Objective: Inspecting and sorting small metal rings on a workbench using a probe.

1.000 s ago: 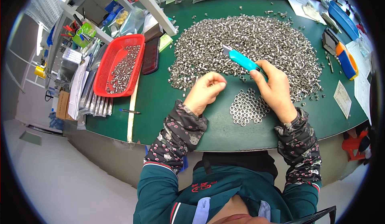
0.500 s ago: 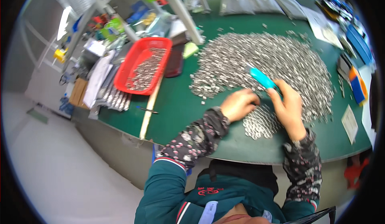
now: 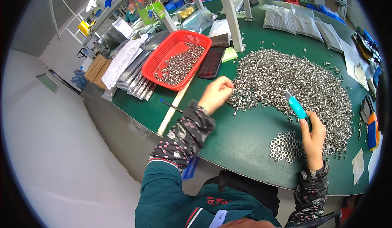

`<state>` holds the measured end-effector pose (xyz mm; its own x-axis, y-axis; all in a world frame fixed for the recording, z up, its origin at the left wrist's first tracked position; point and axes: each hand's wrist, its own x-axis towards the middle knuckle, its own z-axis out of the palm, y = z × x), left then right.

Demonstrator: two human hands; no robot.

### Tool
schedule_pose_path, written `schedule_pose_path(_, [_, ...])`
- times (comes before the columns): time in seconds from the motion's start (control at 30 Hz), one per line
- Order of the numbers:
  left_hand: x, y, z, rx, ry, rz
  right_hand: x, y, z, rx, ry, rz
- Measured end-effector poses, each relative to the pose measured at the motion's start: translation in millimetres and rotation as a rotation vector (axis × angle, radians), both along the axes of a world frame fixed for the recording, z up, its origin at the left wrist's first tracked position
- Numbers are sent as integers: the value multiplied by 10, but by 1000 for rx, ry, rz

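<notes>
A big heap of small metal rings [image 3: 302, 79] covers the right half of the green table. My right hand [image 3: 315, 140] is closed around a teal utility knife [image 3: 298, 107], its blade tip pointing over the heap. Beside that hand, a flat single-layer patch of rings [image 3: 285, 147] lies near the front edge. My left hand [image 3: 216, 95] is at the heap's left edge with its fingers curled together. Whatever they may hold is hidden. A red plastic basket [image 3: 149, 68] with more rings in it stands beyond my left hand.
A dark phone [image 3: 211, 62] lies beside the basket, near a white table leg-like post [image 3: 232, 20]. A pale wooden strip [image 3: 173, 111] and a pen [image 3: 170, 105] lie at left. Packed bags [image 3: 279, 20] line the back. An orange-and-blue tool [image 3: 372, 131] sits at right.
My left hand has gone from the flat patch leftward to the heap's edge. My right hand still holds the knife, now farther from the left hand. The whole view has shifted.
</notes>
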<state>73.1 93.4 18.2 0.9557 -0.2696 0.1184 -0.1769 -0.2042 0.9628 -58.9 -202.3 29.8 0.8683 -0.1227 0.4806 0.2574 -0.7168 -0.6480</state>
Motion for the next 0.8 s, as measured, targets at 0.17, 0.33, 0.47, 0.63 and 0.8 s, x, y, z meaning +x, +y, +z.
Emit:
schedule_pose_path(0.17, [443, 502, 5, 679, -144, 304, -2, 4, 17, -1, 13, 8])
schedule_pose_path(0.33, [577, 449, 118, 910, -10, 264, -6, 17, 14, -5, 30, 2])
schedule_pose_path(0.47, [615, 435, 113, 991, -8, 249, -8, 25, 4, -5, 4, 3])
schedule_pose_path(0.63, [523, 457, 155, 760, -62, 430, -13, 29, 25, -15, 0, -3])
schedule_pose_path(0.8, [125, 90, 301, -452, 288, 173, -22, 51, 44, -32, 4, -9])
